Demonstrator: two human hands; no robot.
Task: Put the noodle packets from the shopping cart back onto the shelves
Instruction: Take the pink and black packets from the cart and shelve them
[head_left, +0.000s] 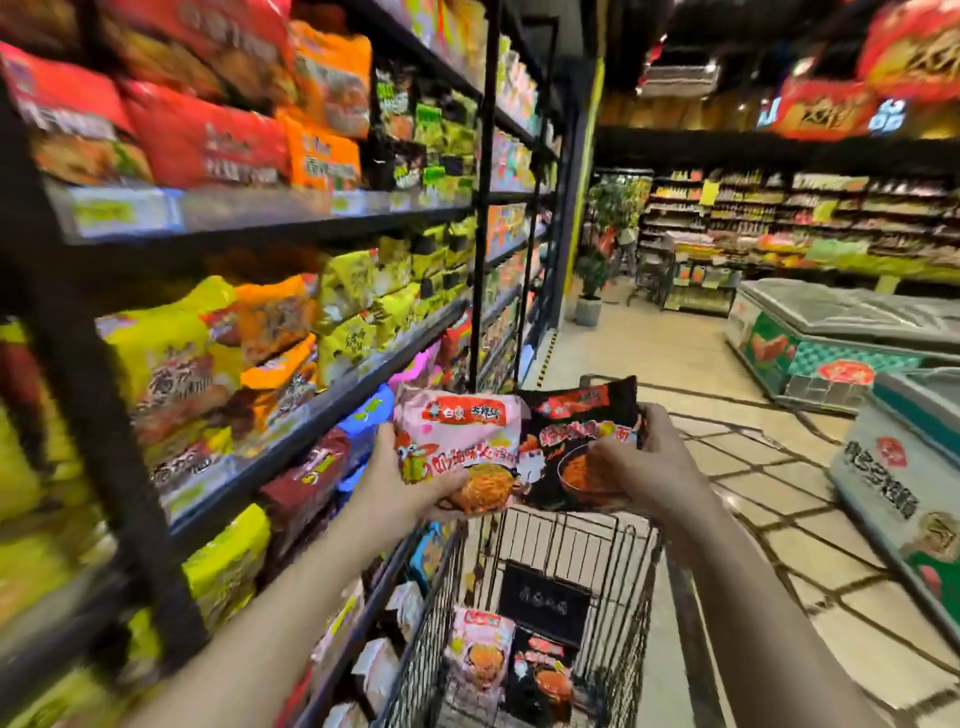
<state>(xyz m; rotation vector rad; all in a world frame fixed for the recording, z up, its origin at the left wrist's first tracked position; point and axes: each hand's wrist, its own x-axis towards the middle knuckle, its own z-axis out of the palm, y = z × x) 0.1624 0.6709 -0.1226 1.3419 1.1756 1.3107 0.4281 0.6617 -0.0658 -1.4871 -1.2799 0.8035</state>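
Note:
My left hand (400, 480) grips a pink noodle packet (460, 441) by its lower left edge. My right hand (644, 462) grips a black noodle packet (576, 447) by its right side. Both packets are held side by side above the far end of the wire shopping cart (587, 561). Down in the cart lie another pink packet (478, 660) and another black packet (543, 675). The shelves (332, 384) run along my left, packed with yellow, orange and red noodle packs.
A black shelf upright (480, 208) stands just beyond the held packets. Chest freezers (831, 343) line the right side of the aisle, one (904, 483) close to the cart. Tiled floor runs ahead to a potted plant (589, 291) and further shelving.

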